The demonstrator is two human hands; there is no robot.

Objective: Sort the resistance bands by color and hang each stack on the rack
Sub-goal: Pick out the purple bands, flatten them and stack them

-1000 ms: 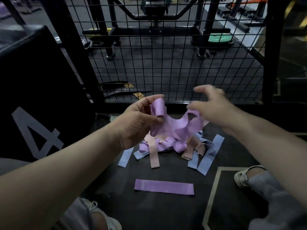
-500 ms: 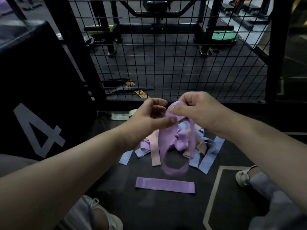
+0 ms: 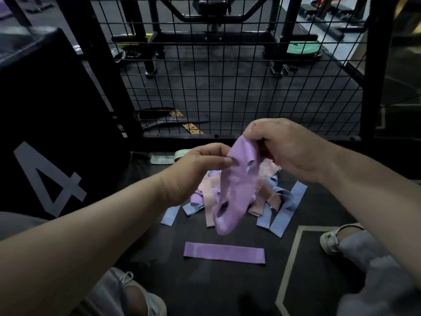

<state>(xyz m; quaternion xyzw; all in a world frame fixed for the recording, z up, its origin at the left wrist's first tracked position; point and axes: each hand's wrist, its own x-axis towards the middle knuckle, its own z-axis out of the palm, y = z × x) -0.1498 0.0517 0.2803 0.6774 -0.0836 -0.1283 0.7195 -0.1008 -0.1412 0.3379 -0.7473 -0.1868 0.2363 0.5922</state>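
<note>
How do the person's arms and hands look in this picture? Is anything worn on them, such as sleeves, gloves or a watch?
The left forearm and the right forearm are bare as far as the picture's edge; no sleeve shows. The left hand and the right hand have no gloves. No watch, bracelet or ring is visible.

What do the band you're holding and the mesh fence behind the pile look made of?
The held band: thin stretchy latex or rubber, by the look; smooth, matte, hanging limp and creased. The fence: black wire mesh, probably coated steel; rigid, straight square grid.
</note>
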